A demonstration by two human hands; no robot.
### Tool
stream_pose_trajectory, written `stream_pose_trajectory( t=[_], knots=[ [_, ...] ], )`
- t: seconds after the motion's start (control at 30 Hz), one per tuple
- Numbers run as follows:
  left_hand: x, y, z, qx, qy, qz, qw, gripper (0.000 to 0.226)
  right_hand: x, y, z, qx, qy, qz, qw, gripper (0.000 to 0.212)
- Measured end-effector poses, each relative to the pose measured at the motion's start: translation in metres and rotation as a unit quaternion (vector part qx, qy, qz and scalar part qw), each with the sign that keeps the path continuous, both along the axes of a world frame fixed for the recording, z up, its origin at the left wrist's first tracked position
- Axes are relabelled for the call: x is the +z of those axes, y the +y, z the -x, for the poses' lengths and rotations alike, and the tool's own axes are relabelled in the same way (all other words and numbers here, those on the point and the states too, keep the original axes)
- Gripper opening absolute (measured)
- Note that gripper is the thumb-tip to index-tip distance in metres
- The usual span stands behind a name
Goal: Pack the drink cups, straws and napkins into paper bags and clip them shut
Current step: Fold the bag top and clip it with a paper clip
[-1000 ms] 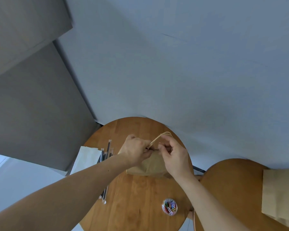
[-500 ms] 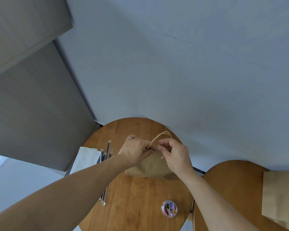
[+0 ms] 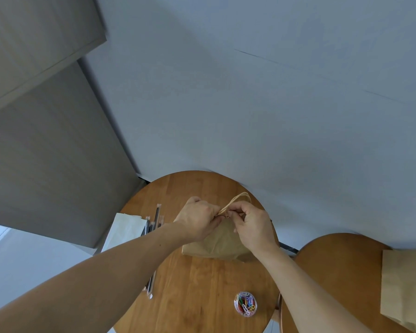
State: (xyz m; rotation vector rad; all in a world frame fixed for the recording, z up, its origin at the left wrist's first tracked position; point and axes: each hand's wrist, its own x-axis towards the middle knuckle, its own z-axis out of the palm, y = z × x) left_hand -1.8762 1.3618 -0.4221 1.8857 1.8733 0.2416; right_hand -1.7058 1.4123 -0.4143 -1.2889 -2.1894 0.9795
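Left hand: We see the left hand [image 3: 197,221] with its fingers curled. It pinches the gathered top of the brown paper bag [image 3: 214,245], just where the handles begin.
Right hand: The right hand [image 3: 255,228] comes from the other side. Its thumb and first fingers are bent and pinch the same top edge, so the two hands nearly touch.
Between the fingertips: We notice a small reddish thing at the pinched place, but it is too small for us to name.
Brown paper bag: It stands on the round wooden tabletop [image 3: 192,284], in the far half and a little to the right. Its mouth is pressed together between the hands, and its creased lower part shows below them.
Handles: The pale twine handles [image 3: 238,199] loop out beyond the hands, towards the wall.
Paper clips: A clear round tub of coloured paper clips [image 3: 245,304] stands near the front right edge of this tabletop, well apart from the bag.
Straws: Several wrapped straws [image 3: 157,213] lie to the left of the bag, and the left forearm covers their middle part.
Napkins: The white napkins [image 3: 125,228] lie at the left edge of the tabletop, just beside the straws.
Second tabletop: On the right we see another round wooden tabletop [image 3: 334,255]. A second paper bag [image 3: 406,284] lies flat on it, and the picture's right edge cuts it off.
Background: A grey-blue wall [image 3: 250,104] rises behind, with a grey cabinet [image 3: 46,152] at the left.
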Motion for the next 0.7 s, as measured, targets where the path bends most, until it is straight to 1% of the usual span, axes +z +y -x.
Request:
stream_pose_trajectory(
  t=[0.33, 0.5, 0.7],
  knots=[
    [-0.004, -0.003, 0.000, -0.013, 0.007, -0.026, 1.000, 0.027, -0.006, 0.000, 0.000, 0.029, -0.052, -0.061, 0.996, 0.009],
    [-0.003, -0.007, -0.005, 0.020, 0.005, -0.038, 0.999, 0.030, -0.007, 0.001, -0.003, 0.038, -0.082, -0.060, 0.994, 0.004],
    [-0.004, -0.011, -0.008, 0.047, -0.009, -0.049, 0.998, 0.027, -0.008, -0.002, -0.001, 0.043, -0.109, -0.039, 0.992, 0.012]
  ],
)
